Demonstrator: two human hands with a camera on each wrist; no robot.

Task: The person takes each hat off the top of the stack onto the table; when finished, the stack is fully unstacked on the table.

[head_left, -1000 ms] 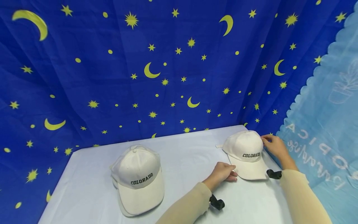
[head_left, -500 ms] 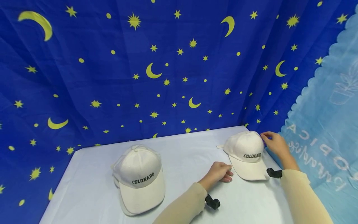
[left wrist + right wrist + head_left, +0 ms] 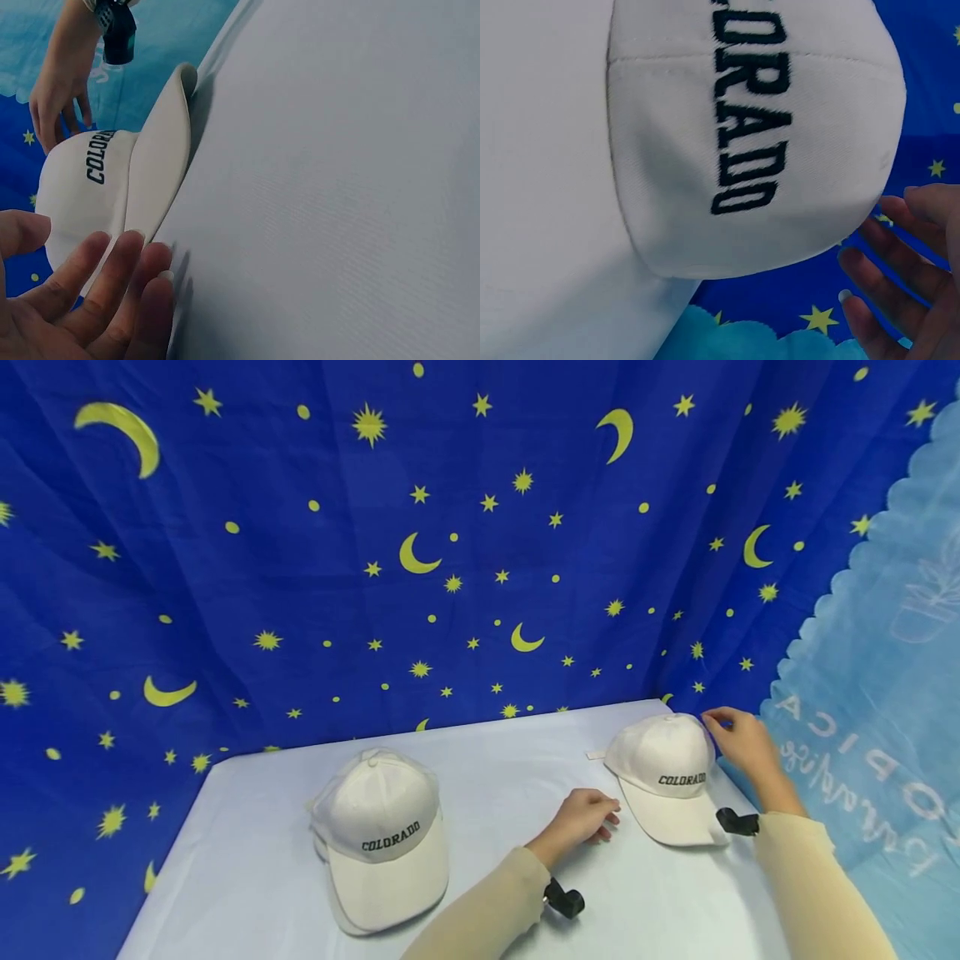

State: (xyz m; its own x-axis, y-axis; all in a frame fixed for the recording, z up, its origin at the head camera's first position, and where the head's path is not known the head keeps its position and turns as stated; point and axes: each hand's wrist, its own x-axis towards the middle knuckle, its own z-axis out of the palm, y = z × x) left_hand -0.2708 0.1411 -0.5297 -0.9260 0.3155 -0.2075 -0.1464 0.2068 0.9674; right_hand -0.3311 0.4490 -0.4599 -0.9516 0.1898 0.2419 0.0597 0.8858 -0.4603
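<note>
A cream baseball cap (image 3: 660, 756) lettered COLORADO sits at the table's right end, its brim toward me. My left hand (image 3: 581, 822) hovers just left of that brim, apart from it, with loosely bent fingers and nothing in them, as the left wrist view also shows. Beside the crown's right side is my right hand (image 3: 742, 743). In the right wrist view its relaxed fingers (image 3: 885, 270) are spread close to the crown and hold nothing; whether a fingertip touches the cloth I cannot tell. More cream caps (image 3: 382, 843), apparently stacked, lie on the left, the top one also reading COLORADO.
A white cloth covers the table (image 3: 510, 777). Behind it hangs a blue curtain (image 3: 337, 543) with yellow moons and stars. A light blue cloth (image 3: 870, 718) hangs along the right side. Black wrist cameras (image 3: 564, 900) stick out from both sleeves.
My left hand has drawn away leftward from the brim of the right cap. The right hand has eased slightly up off its crown. The head view has shifted a little.
</note>
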